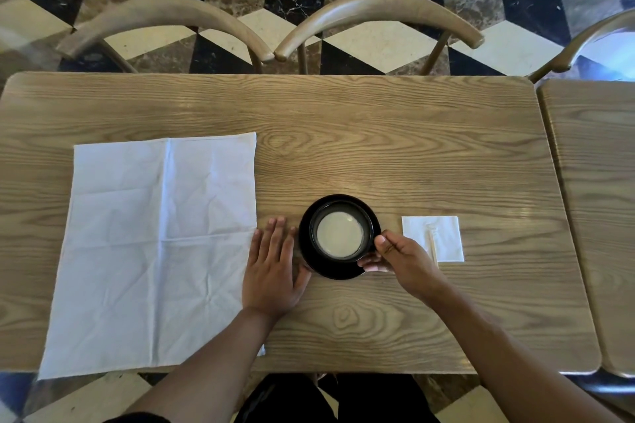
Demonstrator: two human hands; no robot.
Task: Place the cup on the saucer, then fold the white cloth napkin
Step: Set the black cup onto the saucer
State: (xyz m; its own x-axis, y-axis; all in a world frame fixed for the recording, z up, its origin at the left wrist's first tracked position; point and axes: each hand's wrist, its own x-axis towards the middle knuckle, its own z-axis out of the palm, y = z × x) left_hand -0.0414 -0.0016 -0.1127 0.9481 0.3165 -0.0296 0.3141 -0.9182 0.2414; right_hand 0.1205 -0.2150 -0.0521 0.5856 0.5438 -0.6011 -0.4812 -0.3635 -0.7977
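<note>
A black cup [340,233] with a pale inside stands on a black saucer [338,271] near the table's front middle. My right hand [398,256] pinches the cup at its right side, thumb on the rim, fingers underneath. My left hand [273,268] lies flat on the table just left of the saucer, fingers spread, its thumb by the saucer's edge and its outer side over the edge of the white cloth napkin [151,251]. The napkin is spread open and creased on the left half of the table, its front edge hanging over the table's front.
A small white paper napkin [439,233] with a wooden stick [432,247] on it lies right of the saucer. Two wooden chairs [378,10] stand behind the table [378,148]. A second table [598,199] adjoins on the right.
</note>
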